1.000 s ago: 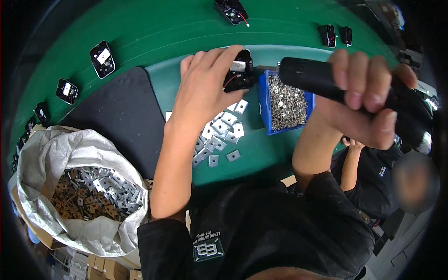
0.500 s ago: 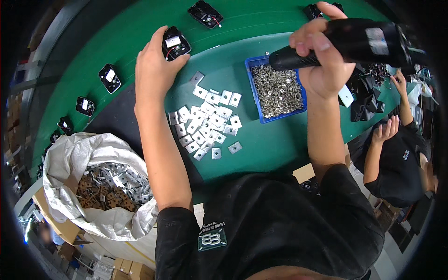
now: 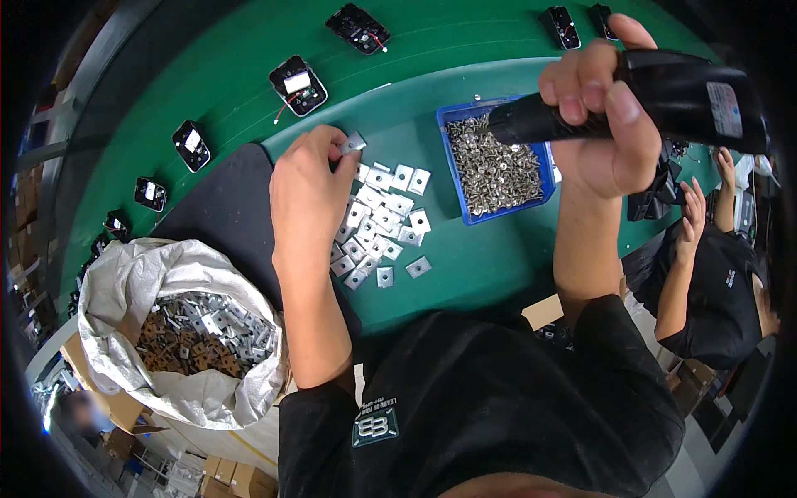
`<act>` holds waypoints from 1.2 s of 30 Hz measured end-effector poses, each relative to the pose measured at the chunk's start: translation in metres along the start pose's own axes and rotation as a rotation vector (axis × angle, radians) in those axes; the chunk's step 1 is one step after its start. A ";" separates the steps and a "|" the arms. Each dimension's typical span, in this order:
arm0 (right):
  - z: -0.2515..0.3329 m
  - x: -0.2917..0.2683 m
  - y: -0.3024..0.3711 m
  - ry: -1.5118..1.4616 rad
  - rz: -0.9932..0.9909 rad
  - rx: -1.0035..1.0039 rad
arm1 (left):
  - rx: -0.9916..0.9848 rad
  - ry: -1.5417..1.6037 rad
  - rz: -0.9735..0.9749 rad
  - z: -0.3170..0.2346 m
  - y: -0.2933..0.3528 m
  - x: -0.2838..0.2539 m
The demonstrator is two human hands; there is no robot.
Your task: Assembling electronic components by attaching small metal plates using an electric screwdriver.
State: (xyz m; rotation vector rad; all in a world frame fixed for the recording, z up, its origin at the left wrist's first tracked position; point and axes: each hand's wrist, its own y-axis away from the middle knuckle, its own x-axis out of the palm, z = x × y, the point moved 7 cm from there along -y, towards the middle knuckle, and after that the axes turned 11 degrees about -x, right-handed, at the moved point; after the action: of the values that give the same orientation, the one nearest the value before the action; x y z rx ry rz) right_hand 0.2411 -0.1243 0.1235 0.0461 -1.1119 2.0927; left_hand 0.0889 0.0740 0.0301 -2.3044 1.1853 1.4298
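Pinching a square metal plate [image 3: 354, 143] by its left edge, a worker's left hand [image 3: 307, 183] reaches over the green mat [image 3: 490, 266], just beyond the loose plates [image 3: 386, 217]. Half a second earlier that hand gripped the black device housing [image 3: 310, 93] with the red wire; the housing now lies untouched, farther off and slightly left, so the hand is free of it and busy with a plate. To the right, the right hand [image 3: 613, 143] stays wrapped around a black power screwdriver [image 3: 677, 93], its nose over the blue tray [image 3: 454, 162] of screws [image 3: 498, 176]. Farther out, more housings line the far green surface, while at near left an open sack [image 3: 178, 400] holds more plates. A co-worker's raised hand [image 3: 694, 212] shows at right. Fingers cover part of the pinched plate, and whether it is off the mat cannot be told. The driver's bit is indistinct against the tray; housings at far left fade into the dark rim, too small to read.
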 end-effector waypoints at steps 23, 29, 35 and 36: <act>-0.005 -0.009 0.001 0.026 0.072 0.060 | 0.341 -0.003 -0.398 -0.047 -0.118 -0.017; -0.007 -0.010 0.000 0.028 0.103 0.053 | 0.134 -0.049 -0.301 -0.038 -0.134 -0.008; -0.005 -0.009 0.001 0.027 0.091 0.053 | 0.201 -0.126 -0.177 -0.044 -0.141 -0.010; -0.004 -0.007 0.000 0.026 0.094 0.052 | 0.199 -0.125 -0.180 -0.045 -0.135 -0.014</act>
State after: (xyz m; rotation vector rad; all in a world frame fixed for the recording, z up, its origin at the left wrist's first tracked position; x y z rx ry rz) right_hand 0.2470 -0.1260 0.1186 -0.0087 -1.0625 2.2000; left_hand 0.2115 0.1476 0.0327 -2.0961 1.0071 1.3069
